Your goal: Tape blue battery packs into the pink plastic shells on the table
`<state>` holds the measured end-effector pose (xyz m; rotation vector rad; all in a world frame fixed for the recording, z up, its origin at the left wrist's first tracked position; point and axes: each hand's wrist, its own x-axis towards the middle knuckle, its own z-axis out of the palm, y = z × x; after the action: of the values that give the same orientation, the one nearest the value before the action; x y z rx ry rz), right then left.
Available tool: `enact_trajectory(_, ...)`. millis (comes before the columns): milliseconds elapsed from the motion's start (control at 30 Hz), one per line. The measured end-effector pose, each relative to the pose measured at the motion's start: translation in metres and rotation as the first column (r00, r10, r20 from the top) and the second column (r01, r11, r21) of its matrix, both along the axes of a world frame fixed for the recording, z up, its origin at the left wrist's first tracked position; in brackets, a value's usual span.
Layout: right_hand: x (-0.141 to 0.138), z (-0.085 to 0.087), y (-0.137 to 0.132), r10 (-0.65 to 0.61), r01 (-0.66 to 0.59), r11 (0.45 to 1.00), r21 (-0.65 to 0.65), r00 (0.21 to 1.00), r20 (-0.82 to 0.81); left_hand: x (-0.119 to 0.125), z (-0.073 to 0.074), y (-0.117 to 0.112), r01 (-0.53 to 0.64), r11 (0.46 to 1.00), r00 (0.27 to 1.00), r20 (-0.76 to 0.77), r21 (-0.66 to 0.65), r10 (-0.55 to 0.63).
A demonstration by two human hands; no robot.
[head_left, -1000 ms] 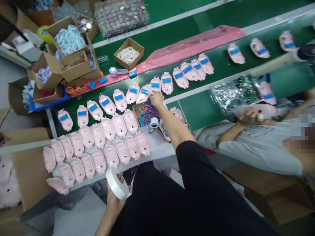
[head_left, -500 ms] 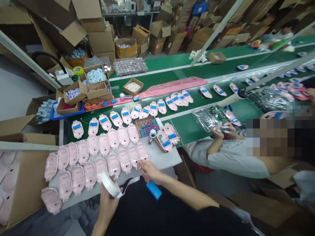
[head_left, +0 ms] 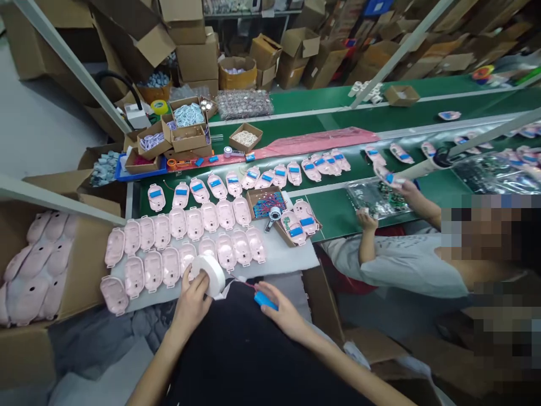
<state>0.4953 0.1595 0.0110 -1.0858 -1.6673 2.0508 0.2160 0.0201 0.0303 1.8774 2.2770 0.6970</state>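
Note:
My left hand is closed round a roll of white tape, fingers through its core, over the front edge of the pink shells. A short loose tape end sticks out under the roll. In my right hand a blue battery is pinched between thumb and fingers. A thin red wire runs from it toward the roll, with a small white piece near its end. Rows of pink plastic shells lie open side up on a white foam sheet in front of my hands.
A cardboard tray holds wired blue batteries, with a small round-headed device beside it. Pink shells with batteries line the green conveyor. At right a co-worker's hand holds another shell. A carton of shells stands left.
The tape strip stretched between my hands is no longer there. The battery, which hung below my right hand, is now between its thumb and fingers. The co-worker has lifted a shell.

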Motion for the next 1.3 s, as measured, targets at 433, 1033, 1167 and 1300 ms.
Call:
enact_trajectory(433,-0.1,0.036,0.043,0.145,-0.132,0.989,0.07,0.96,-0.24,0.013,0.04,0.009,0.03,0.973,0.99,-0.127,-0.23,-0.061)
enact_trajectory(1033,-0.117,-0.097,0.164,-0.395,0.397,0.917,0.05,0.918,-0.035,0.023,-0.003,0.058,0.021,0.959,1.0,0.015,-0.281,-0.018)
enact_trajectory(1167,-0.107,-0.126,0.197,0.076,-0.339,0.864,0.371,0.817,0.571,0.011,-0.016,0.03,-0.079,0.944,0.996,0.016,-0.321,0.089)
enact_trajectory(1300,-0.107,-0.144,0.197,0.282,-0.785,0.537,0.308,0.511,0.812,0.005,-0.023,0.003,-0.199,0.923,0.979,-0.017,-0.33,0.205)
